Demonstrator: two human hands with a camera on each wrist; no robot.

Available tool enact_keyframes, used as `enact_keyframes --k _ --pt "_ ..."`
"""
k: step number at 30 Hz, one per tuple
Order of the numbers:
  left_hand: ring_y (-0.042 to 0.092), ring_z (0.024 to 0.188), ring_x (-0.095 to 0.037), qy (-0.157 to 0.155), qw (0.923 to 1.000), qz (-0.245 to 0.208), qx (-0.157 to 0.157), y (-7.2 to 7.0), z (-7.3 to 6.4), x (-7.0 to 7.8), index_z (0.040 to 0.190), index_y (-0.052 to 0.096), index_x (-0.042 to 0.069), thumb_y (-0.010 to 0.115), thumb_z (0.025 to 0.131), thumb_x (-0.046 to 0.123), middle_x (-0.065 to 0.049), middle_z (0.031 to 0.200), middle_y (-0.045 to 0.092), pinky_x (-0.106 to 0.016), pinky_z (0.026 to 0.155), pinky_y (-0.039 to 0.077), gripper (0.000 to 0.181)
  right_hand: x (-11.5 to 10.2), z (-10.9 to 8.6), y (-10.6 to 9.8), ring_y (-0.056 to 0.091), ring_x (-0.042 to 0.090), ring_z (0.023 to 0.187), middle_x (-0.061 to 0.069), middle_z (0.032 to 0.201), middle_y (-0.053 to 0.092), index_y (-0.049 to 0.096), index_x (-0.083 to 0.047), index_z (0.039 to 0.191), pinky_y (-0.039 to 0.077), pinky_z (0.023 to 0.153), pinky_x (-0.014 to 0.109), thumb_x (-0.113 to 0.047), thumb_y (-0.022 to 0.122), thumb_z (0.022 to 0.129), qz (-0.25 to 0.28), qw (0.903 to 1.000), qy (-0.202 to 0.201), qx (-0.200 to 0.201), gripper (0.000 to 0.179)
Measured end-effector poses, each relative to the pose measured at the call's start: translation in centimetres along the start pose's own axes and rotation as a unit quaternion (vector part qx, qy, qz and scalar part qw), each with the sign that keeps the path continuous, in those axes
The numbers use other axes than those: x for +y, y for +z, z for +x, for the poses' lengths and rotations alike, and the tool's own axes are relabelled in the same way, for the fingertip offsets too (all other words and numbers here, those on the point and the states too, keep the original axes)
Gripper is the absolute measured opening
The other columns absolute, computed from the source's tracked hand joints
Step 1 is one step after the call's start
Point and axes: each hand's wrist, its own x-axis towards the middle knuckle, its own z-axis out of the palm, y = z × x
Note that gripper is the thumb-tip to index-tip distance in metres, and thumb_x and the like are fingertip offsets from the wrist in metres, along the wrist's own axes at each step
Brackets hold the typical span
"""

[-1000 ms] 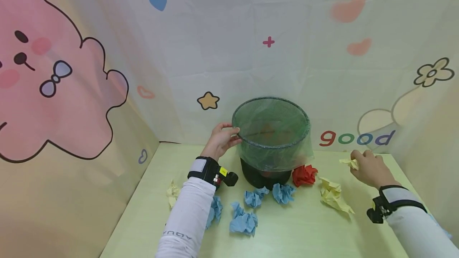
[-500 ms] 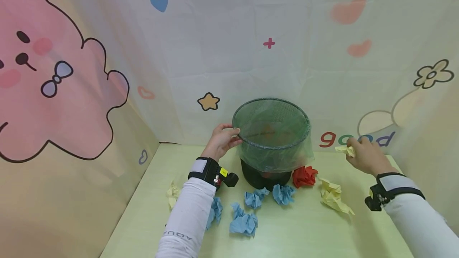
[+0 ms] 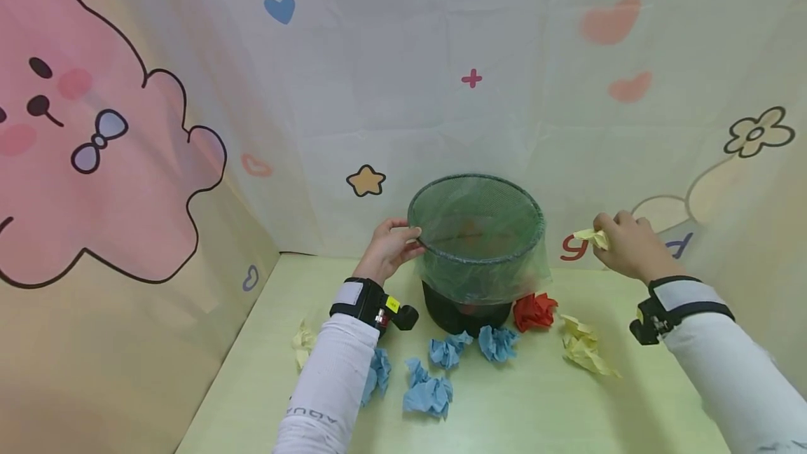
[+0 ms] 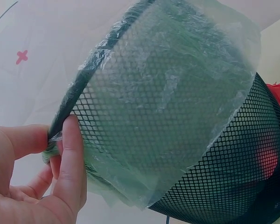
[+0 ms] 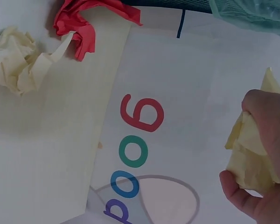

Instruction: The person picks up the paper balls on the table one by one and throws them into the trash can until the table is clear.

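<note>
A dark mesh wastebasket [image 3: 466, 310] stands on the table, its rim wrapped in a thin green bag [image 3: 482, 279]. At the left side of that rim my left hand [image 3: 389, 251] pinches the edge, thumb on one side and fingers on the other, as the left wrist view shows. My right hand [image 3: 633, 247] is raised to the right of the basket and grips a crumpled yellow paper [image 5: 252, 163]. Part of this paper is hidden behind the fingers. Through the mesh, something red [image 4: 268, 161] shows.
In front of the basket lie several crumpled blue papers [image 3: 429, 391]. A red crumpled paper [image 3: 534, 312] sits at its right foot, with a yellow one [image 3: 586, 345] farther right. Another yellow paper [image 3: 303, 343] is partly behind the left forearm. A printed cloth [image 3: 378, 90] hangs behind.
My right hand has risen and moved left toward the basket, carrying the yellow paper. My left hand has kept its place on the rim.
</note>
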Motion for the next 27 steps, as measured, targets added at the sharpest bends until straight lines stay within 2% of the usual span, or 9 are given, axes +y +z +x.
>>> enact_keyframes --k 9,14,21,27 --pt "0.058 0.079 -0.019 0.0 1.0 -0.004 -0.002 -0.1 0.2 -0.2 0.124 0.042 0.006 0.06 0.088 0.007 -0.009 0.102 0.049 -0.025 0.072 0.055 0.04 -1.8 1.9 -2.1 0.047 0.041 0.083 0.025 0.092 0.047 0.046 -0.002 0.105 0.036 0.075 0.054 -0.014 0.065 0.079 -0.012 0.9995 -0.025 0.015 0.034" --pt "0.058 0.078 -0.018 0.001 1.0 -0.005 0.001 0.0 0.2 -0.2 0.122 0.043 0.007 0.06 0.088 0.007 -0.009 0.1 0.049 -0.025 0.07 0.055 0.038 -2.8 2.9 -3.0 0.047 0.04 0.083 0.024 0.091 0.048 0.045 -0.003 0.104 0.036 0.074 0.052 -0.013 0.064 0.079 -0.014 0.9988 -0.038 0.028 0.034" --pt "0.057 0.078 -0.019 0.0 1.0 -0.006 0.002 0.1 0.1 -0.1 0.121 0.042 0.007 0.06 0.088 0.006 -0.009 0.1 0.049 -0.024 0.07 0.055 0.038 -4.0 3.7 -3.6 0.047 0.041 0.086 0.026 0.095 0.048 0.045 -0.004 0.106 0.036 0.077 0.054 -0.015 0.063 0.08 -0.029 0.9983 -0.043 0.026 0.033" --pt "0.057 0.077 -0.019 0.002 1.0 -0.007 0.004 0.0 0.2 -0.2 0.12 0.043 0.008 0.06 0.088 0.007 -0.009 0.099 0.049 -0.024 0.069 0.055 0.036 -5.4 4.4 -4.2 0.048 0.036 0.083 0.023 0.092 0.05 0.047 -0.004 0.103 0.037 0.076 0.051 -0.014 0.065 0.079 -0.037 0.996 -0.071 0.04 0.031"
